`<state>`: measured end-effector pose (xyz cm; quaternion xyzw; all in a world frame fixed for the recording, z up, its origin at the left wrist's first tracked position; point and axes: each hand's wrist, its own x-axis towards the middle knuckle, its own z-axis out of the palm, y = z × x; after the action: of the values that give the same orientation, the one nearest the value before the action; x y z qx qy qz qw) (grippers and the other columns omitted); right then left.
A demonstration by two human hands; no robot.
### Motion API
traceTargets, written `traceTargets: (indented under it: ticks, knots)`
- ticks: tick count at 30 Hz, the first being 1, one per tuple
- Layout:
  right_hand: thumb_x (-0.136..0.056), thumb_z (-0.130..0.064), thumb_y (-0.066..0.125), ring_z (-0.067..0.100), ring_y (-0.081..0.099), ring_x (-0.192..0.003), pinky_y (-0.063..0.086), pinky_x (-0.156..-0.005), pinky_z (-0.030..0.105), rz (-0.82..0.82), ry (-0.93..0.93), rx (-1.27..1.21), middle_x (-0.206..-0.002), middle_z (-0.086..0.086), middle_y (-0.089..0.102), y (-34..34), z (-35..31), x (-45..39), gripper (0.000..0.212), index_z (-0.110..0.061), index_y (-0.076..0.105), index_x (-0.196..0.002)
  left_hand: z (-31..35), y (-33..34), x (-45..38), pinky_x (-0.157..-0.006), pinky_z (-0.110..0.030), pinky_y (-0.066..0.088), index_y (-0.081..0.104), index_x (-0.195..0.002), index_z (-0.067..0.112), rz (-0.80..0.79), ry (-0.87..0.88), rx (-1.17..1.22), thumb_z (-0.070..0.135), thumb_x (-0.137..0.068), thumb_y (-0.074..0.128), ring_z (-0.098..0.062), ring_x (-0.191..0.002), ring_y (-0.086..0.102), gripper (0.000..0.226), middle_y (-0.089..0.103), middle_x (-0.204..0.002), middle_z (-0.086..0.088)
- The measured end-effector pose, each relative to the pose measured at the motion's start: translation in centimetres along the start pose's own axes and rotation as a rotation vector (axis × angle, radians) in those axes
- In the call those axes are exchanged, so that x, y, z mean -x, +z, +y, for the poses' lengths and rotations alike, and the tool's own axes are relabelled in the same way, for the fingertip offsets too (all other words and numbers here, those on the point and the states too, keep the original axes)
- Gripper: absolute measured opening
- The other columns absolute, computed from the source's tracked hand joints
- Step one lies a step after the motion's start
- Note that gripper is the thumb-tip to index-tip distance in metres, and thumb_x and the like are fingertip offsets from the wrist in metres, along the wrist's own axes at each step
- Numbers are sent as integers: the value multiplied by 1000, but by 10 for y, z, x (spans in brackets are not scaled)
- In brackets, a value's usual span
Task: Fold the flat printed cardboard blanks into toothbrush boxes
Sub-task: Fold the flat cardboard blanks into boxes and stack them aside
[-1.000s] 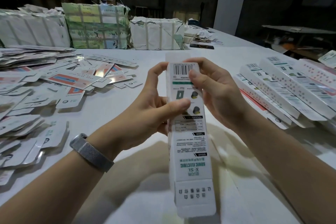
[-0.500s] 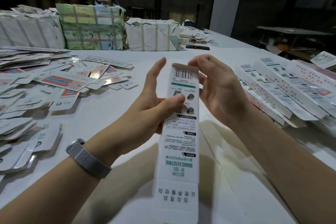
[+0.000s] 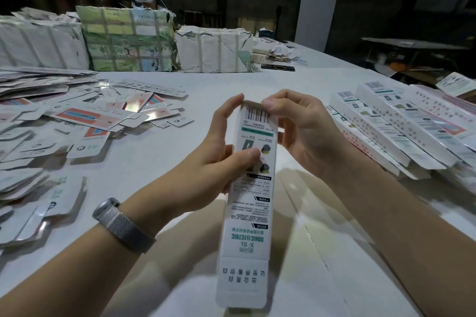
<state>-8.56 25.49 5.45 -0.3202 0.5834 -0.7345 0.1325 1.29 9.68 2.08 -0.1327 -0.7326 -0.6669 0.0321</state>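
We hold the box (image 3: 253, 183) in the left hand (image 3: 219, 159); right hand (image 3: 296, 126) pinches its top flap, to be tucked next.

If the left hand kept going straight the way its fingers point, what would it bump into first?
The left hand holds the toothbrush box, fingers pointing up and away over the white table. Going straight on, it would probably meet the paper-wrapped bundle at the far edge first, though depth is hard to judge.

toothbrush box (image 3: 251, 193) reads, upside down, "sonic electric" and "x-sl"; barcode near its top.
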Motion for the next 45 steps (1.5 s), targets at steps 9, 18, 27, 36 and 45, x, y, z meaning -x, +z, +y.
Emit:
traceTargets:
  ticks: [9, 18, 27, 36, 45]
  knots:
    - [-90, 5, 55, 16, 67, -71, 55, -61, 25, 51, 4, 21, -71, 3, 69, 2, -2, 1, 20, -9, 65, -79, 2, 0, 0, -84, -66, 54, 21, -134, 70, -30, 0, 31, 30, -87, 66, -41, -97, 69, 76, 70, -113, -20]
    - [-88, 0, 54, 15, 67, -69, 54, -63, 29, 85, 1, 104, -67, 3, 67, -2, -1, -2, 25, -13, 62, -68, 4, -5, 0, -73, -46, 60, 9, -138, 67, -141, -59, 76, 25, -89, 58, -36, -101, 70, 81, 71, -119, -8]
    - [-87, -13, 59, 14, 67, -77, 55, -66, 31, 18, -1, 130, -74, 3, 69, -8, 1, -3, 16, -15, 69, -75, 2, -5, 0, -78, -54, 60, 15, -136, 66, -95, -41, 43, 29, -91, 55, -34, -102, 70, 71, 72, -116, -3]
    - [-90, -25, 61, 18, 68, -87, 57, -71, 31, -21, -44, 84, -84, 4, 72, 0, 6, 1, 17, -14, 74, -90, 1, -8, -1, -80, -70, 53, 42, -112, 57, 3, -9, 168, 21, -88, 60, -52, -101, 65, 47, 71, -115, -12]
    - [-91, -23, 54, 18, 69, -96, 57, -75, 33, -62, 18, -71, -98, 6, 73, 6, 8, 3, 24, -13, 73, -100, 1, -5, -1, -76, -64, 57, 42, -116, 53, 54, 61, 160, 14, -89, 57, -52, -94, 65, 50, 72, -101, -12]
